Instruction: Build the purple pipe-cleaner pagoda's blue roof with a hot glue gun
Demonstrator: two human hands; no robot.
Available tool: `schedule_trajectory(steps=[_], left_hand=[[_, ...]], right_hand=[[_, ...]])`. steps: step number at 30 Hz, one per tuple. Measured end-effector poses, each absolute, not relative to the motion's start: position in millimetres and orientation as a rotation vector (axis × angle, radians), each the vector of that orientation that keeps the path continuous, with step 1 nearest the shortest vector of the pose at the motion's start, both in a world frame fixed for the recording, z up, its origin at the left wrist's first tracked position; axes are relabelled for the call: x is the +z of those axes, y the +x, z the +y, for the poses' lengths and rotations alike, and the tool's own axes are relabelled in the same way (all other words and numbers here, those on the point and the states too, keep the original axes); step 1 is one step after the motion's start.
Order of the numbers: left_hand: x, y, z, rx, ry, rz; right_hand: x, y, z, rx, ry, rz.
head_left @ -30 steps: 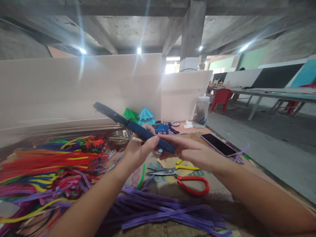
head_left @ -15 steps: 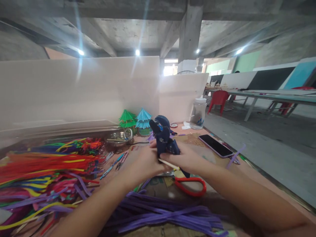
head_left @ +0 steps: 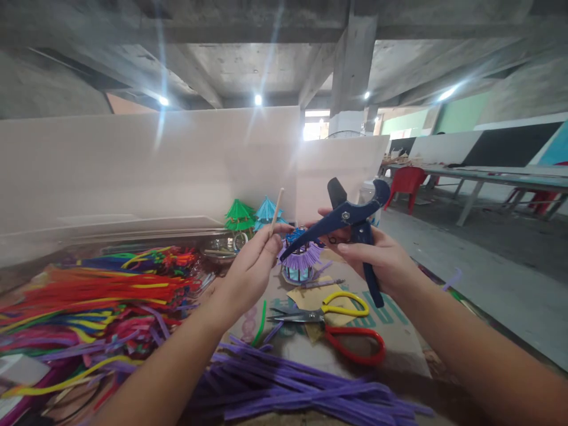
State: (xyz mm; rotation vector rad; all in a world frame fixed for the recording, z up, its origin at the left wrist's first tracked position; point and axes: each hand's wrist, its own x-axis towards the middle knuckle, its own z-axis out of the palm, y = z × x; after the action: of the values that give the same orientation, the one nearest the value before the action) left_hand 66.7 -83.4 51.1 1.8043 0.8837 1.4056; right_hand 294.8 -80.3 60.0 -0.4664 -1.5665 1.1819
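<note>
Between the thumb and fingers of my left hand a thin wooden stick points upward. My right hand is wrapped round a dark blue cutter, its jaws spread and its tip toward the left hand. Behind the cutter's tip stands a small round model with a purple fringe and a blue top, partly hidden. Scissors with one yellow and one red handle lie below the hands on cardboard. Nearest me is a pile of purple fuzzy strips.
Colourful fuzzy strips cover the left side. Green and light blue fringed models stand at the back beside a metal bowl. A white board rises behind. A red chair stands beyond on the right.
My hands have moved apart. The cutter has swung round to lie more sideways in my right hand, and the stick now stands up in my left. The scissors and fringed model are more exposed.
</note>
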Motion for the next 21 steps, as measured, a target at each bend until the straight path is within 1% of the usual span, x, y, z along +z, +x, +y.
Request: schedule_trajectory(steps=[5, 7, 10, 14, 17, 21], left_hand=[[58.6, 69.0, -91.8, 1.367, 1.738, 0.711], [59.5, 69.3, -93.6, 1.399, 1.74, 0.711], [57.7, 69.9, -95.8, 1.428, 1.71, 0.792], [54.8, 70.0, -97.6, 1.427, 1.8, 0.829], [54.7, 69.6, -98.7, 1.47, 2.002, 0.883], [57.3, 71.3, -101.4, 1.457, 2.222, 0.973]], right_hand=[[56.7, 296.5, -84.0, 1.064, -0.54, -1.698], [54.2, 295.8, -84.7, 0.895, -0.649, -1.787], [50.6, 292.6, -85.9, 0.479, -0.804, -1.965], [48.3, 289.5, -83.6, -0.015, -0.762, -2.117], [48.0, 289.9, -79.7, -0.203, -0.777, -2.137], [46.6, 289.6, -78.6, -0.292, -0.798, -2.16]])
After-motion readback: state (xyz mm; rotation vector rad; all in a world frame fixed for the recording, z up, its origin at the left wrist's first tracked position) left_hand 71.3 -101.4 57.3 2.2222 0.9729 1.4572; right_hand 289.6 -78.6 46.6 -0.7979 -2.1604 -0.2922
